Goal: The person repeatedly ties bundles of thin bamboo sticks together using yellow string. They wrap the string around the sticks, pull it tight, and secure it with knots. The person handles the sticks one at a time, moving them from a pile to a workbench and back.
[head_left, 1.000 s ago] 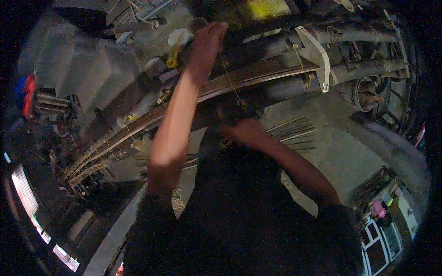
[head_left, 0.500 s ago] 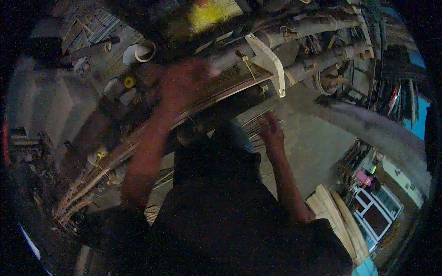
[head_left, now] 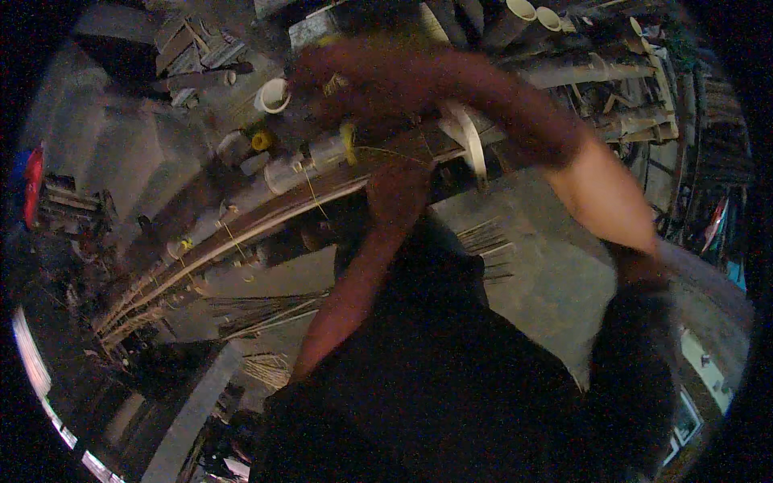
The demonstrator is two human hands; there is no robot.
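Note:
A long bundle of thin wooden strips (head_left: 274, 211) slants from the lower left to the upper middle, bound at intervals by yellow ties (head_left: 312, 191). My left hand (head_left: 398, 193) rests against the near side of the bundle; its fingers are dark and indistinct. Reaching across from the right, my right hand (head_left: 346, 80) is over the far side, smeared by motion. Beneath it, a thin yellow strand (head_left: 386, 151) runs across the strips toward my left hand. A pale bent strip (head_left: 469, 145) stands across the bundle to the right of my left hand.
Pale round poles (head_left: 286, 173) lie along the bundle's far side. Farther off are a white open tube (head_left: 274, 95) and a yellow roll (head_left: 261, 141). Loose thin sticks (head_left: 266, 314) are on the floor at the near side. A wooden rack (head_left: 620, 97) of poles stands far right.
My right hand has swung up from the near right across the bundle to its far side. My left hand has moved rightward and nearer to me. The view has shifted as well.

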